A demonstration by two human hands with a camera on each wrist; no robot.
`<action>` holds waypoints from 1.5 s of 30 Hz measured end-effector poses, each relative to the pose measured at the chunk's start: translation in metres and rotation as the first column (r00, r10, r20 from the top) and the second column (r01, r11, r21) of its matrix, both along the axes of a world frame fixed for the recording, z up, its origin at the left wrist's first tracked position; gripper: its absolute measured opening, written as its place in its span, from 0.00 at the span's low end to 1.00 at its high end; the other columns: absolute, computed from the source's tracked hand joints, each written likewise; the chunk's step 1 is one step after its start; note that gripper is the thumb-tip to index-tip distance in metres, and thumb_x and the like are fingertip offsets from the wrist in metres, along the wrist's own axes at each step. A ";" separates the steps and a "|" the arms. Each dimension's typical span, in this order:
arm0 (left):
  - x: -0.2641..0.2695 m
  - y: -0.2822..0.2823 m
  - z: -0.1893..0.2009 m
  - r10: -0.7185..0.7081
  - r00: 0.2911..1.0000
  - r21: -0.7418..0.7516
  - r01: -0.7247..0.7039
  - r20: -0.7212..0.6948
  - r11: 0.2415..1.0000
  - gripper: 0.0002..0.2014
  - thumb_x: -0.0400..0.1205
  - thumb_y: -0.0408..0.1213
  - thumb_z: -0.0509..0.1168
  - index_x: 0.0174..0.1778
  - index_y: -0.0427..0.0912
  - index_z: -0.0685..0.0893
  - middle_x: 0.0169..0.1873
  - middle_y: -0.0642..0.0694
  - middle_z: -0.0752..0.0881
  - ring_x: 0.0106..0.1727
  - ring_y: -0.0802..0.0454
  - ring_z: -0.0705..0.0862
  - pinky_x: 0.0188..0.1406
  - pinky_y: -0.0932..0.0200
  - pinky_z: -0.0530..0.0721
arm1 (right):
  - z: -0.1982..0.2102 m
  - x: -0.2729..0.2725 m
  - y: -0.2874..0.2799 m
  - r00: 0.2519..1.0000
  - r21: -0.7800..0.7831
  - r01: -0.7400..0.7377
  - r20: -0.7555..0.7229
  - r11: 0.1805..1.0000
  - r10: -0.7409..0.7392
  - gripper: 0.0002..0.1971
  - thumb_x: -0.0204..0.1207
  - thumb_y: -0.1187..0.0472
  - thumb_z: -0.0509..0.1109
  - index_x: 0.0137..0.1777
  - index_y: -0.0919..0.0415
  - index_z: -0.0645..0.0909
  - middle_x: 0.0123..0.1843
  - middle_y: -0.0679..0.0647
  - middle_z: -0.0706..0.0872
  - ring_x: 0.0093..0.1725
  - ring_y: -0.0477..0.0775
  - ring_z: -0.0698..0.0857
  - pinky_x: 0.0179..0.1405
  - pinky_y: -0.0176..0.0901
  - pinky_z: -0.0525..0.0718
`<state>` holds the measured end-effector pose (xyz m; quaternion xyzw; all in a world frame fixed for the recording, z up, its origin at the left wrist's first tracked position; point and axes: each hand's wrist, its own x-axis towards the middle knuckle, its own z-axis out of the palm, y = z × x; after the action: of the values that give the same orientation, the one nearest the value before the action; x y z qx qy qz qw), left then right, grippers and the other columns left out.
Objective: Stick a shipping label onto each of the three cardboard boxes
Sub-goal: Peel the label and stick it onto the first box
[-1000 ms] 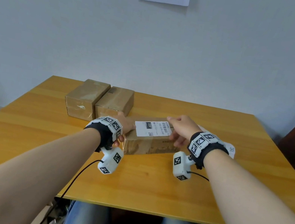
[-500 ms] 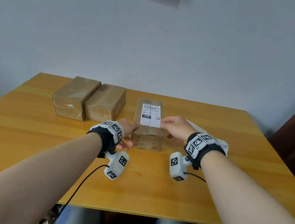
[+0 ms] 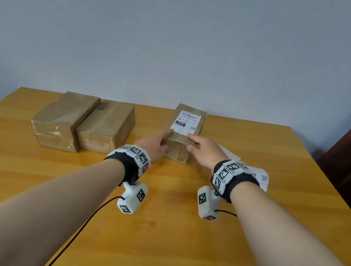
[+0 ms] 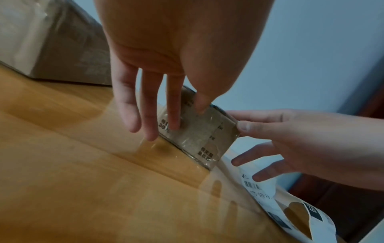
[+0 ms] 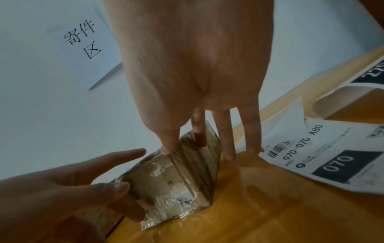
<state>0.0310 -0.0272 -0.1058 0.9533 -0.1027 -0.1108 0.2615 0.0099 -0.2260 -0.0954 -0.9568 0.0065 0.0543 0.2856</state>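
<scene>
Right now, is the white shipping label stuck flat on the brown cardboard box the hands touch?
Stuck flat: the white shipping label lies smooth on the brown cardboard box top.

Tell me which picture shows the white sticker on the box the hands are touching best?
The head view. It looks down on the box, so the whole shipping label on top shows. Both wrist views look at the box's near end from low down, so they show only taped cardboard and none of that label.
</scene>
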 end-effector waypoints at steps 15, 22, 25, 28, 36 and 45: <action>0.066 -0.022 0.019 -0.018 0.974 0.056 0.005 0.226 0.998 0.17 0.81 0.42 0.75 0.67 0.49 0.87 0.71 0.50 0.83 0.69 0.47 0.82 0.62 0.54 0.79 | 0.000 0.051 -0.019 0.995 -0.124 0.090 0.053 0.988 -0.084 0.22 0.90 0.54 0.64 0.84 0.46 0.75 0.78 0.48 0.83 0.70 0.58 0.86 0.66 0.57 0.86; 0.082 -0.048 0.023 -0.091 0.973 0.043 0.084 0.210 0.996 0.35 0.78 0.40 0.79 0.81 0.51 0.75 0.69 0.49 0.85 0.68 0.49 0.83 0.59 0.60 0.77 | 0.024 0.080 -0.038 0.990 -0.132 0.142 0.024 0.981 -0.140 0.16 0.81 0.54 0.68 0.62 0.57 0.92 0.58 0.56 0.93 0.57 0.62 0.92 0.56 0.53 0.90; 0.092 -0.051 0.028 -0.131 0.972 0.141 0.104 0.196 0.984 0.29 0.78 0.46 0.79 0.76 0.51 0.82 0.66 0.50 0.85 0.65 0.50 0.82 0.56 0.62 0.75 | 0.033 0.099 -0.046 0.991 -0.116 0.133 0.032 0.984 -0.130 0.21 0.86 0.51 0.65 0.77 0.55 0.83 0.73 0.56 0.87 0.70 0.62 0.87 0.65 0.52 0.84; 0.100 -0.051 0.032 -0.125 0.978 0.154 0.099 0.169 0.983 0.29 0.74 0.47 0.82 0.72 0.51 0.86 0.62 0.51 0.87 0.61 0.51 0.83 0.54 0.62 0.76 | 0.036 0.122 -0.049 0.997 -0.088 0.077 0.003 0.993 -0.077 0.26 0.90 0.54 0.62 0.87 0.48 0.69 0.83 0.52 0.79 0.77 0.60 0.81 0.69 0.50 0.79; 0.116 -0.053 0.035 -0.104 0.983 0.162 0.080 0.148 0.984 0.29 0.68 0.49 0.85 0.65 0.53 0.90 0.58 0.53 0.88 0.58 0.52 0.84 0.55 0.60 0.81 | 0.026 0.170 -0.063 0.996 -0.201 -0.026 -0.088 0.979 0.008 0.26 0.92 0.54 0.60 0.90 0.47 0.65 0.84 0.52 0.78 0.76 0.60 0.81 0.68 0.49 0.80; 0.119 -0.052 0.031 -0.084 0.986 0.143 0.063 0.145 0.988 0.25 0.67 0.50 0.86 0.60 0.53 0.91 0.54 0.54 0.87 0.53 0.54 0.84 0.47 0.61 0.78 | 0.024 0.180 -0.070 0.995 -0.343 -0.095 -0.071 0.935 0.075 0.23 0.92 0.52 0.50 0.82 0.42 0.76 0.75 0.50 0.85 0.60 0.57 0.87 0.62 0.54 0.87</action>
<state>0.1502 -0.0792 -0.0750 0.9702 -0.1495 -0.0550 0.1823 0.1902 -0.2958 -0.0713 -0.9895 -0.0173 0.0916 0.1102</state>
